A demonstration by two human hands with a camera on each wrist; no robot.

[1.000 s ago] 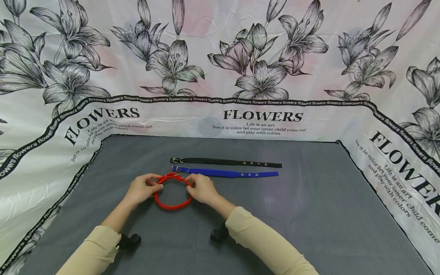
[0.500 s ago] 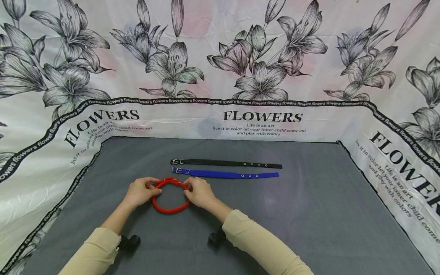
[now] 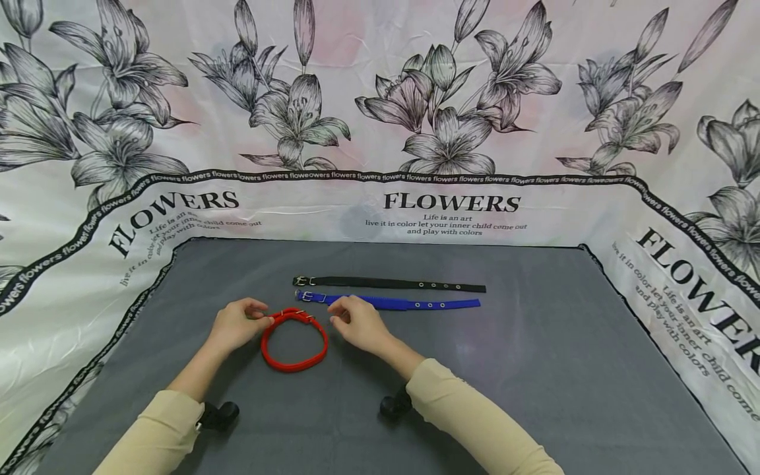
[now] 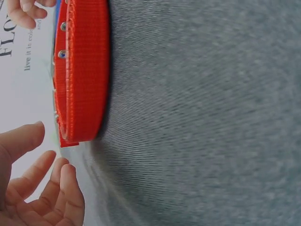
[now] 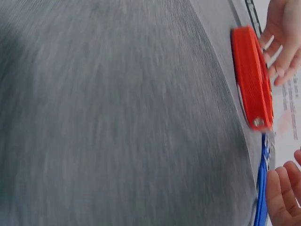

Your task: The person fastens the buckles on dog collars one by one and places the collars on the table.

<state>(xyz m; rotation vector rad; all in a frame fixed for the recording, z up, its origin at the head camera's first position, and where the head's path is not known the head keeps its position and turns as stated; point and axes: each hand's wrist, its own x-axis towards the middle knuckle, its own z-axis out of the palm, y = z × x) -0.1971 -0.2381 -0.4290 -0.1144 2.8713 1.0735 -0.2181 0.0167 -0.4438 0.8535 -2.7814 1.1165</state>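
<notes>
Red collar stands looped on the desk; I see the left hand just beside it and the right hand apart, both loosely spread; beyond lie a blue collar and, farthest, a black collar.

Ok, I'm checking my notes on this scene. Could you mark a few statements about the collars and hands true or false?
1. The red collar forms a loop. True.
2. The black collar and blue collar lie stretched out straight. True.
3. In the head view, the right hand partly covers the blue collar. True.
4. The right hand grips the red collar. False: it is apart from it.
5. The blue collar lies beyond the black collar. False: the black collar is farther back.
</notes>
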